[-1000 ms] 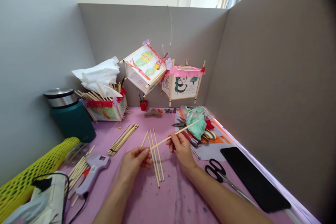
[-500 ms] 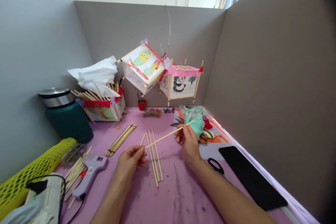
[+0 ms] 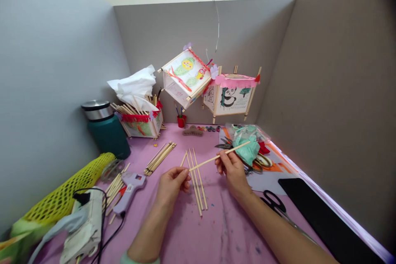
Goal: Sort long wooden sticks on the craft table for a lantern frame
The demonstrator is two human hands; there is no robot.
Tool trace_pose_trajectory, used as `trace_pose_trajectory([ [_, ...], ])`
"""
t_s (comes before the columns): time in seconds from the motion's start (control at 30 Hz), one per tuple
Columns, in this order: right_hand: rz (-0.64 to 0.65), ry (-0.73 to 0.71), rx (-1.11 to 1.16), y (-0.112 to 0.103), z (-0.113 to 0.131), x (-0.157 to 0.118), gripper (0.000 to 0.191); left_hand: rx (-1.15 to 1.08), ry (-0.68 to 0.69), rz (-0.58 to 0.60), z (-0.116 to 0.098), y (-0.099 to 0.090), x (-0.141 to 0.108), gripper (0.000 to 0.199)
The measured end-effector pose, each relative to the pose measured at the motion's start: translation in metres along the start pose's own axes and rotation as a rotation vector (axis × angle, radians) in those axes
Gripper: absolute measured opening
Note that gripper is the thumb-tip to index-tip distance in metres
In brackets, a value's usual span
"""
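Note:
Between my two hands a thin wooden stick [image 3: 206, 161] is held up at a slant, its right end higher. My left hand [image 3: 173, 183] pinches the lower left end between thumb and fingers. Farther along, toward the other end, my right hand [image 3: 232, 170] grips it, and the tip sticks out past the fingers. Beneath the held stick, several loose sticks [image 3: 199, 185] lie side by side on the pink tablecloth [image 3: 213, 235]. A bundle of sticks [image 3: 160, 158] tied with dark bands lies beyond my left hand.
At left are a glue gun [image 3: 131, 189], power strip [image 3: 85, 222], yellow mesh [image 3: 64, 185] and teal bottle [image 3: 108, 132]. Paper lanterns [image 3: 187, 72] hang ahead. Scissors [image 3: 275, 204], a black tray-like slab [image 3: 328, 218] and a crumpled green bag [image 3: 246, 144] are at right. Grey partitions [image 3: 334, 82] surround the table.
The camera view has turned slightly left, so everything sits farther right in the picture. Both hands still hold the stick in nearly the same pose.

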State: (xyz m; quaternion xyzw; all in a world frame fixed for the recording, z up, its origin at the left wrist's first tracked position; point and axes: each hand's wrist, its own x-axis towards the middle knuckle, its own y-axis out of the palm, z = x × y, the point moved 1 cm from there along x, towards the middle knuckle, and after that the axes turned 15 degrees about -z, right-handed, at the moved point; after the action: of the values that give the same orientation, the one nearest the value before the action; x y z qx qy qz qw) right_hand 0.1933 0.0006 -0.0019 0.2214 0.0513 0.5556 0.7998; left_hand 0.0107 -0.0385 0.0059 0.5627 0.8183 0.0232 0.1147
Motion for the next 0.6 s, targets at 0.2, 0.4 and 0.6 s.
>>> trace_pose_trajectory([
  [0.2, 0.059, 0.034, -0.034, 0.003, -0.005, -0.008, 0.033, -0.001, 0.003, -0.02, 0.0, 0.002, -0.003, 0.027],
  [0.4, 0.034, 0.007, -0.078, 0.0, -0.004, -0.007, 0.031, 0.075, 0.011, -0.001, 0.004, 0.006, 0.002, 0.015],
  [0.6, 0.001, 0.011, -0.116, -0.001, -0.005, -0.008, 0.035, 0.546, 0.682, -0.216, -0.018, -0.008, -0.028, 0.02],
])
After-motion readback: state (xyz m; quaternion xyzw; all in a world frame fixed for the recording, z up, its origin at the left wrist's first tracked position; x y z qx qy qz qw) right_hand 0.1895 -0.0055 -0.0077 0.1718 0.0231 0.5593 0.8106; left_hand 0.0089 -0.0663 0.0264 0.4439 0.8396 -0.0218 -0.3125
